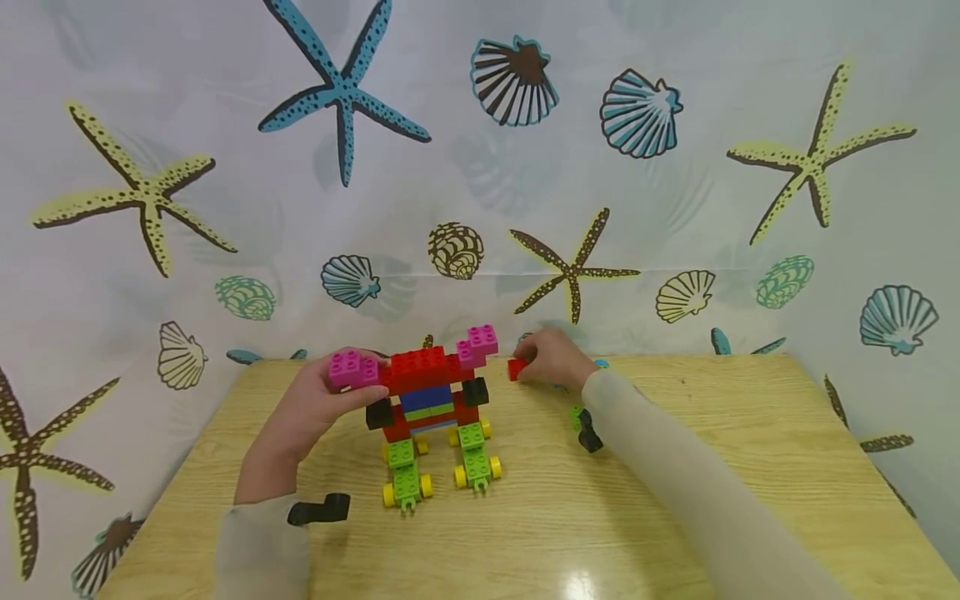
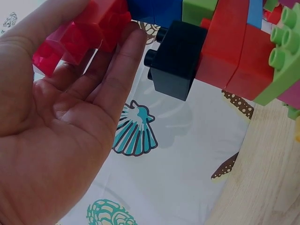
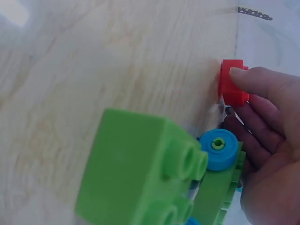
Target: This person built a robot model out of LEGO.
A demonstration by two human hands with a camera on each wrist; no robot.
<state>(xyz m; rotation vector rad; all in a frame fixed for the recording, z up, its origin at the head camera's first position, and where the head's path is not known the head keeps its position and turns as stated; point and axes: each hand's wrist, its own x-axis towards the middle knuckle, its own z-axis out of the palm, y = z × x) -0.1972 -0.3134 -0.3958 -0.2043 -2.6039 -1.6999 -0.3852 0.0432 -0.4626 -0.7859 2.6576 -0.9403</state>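
A figure built of toy bricks stands on the table, with red, blue, green and black parts and pink bricks at its left end. My left hand grips that end, thumb along the near side; in the left wrist view its fingers curl behind the red bricks. A black brick juts out close to those fingertips. Over at the back of the table, my right hand pinches a small red brick between thumb and fingers. Green wheeled bases with yellow wheels carry the figure.
Beneath the right hand lies a green piece with a blue wheel. A larger green brick is nearer the right wrist camera. The wooden table ends at a patterned cloth behind.
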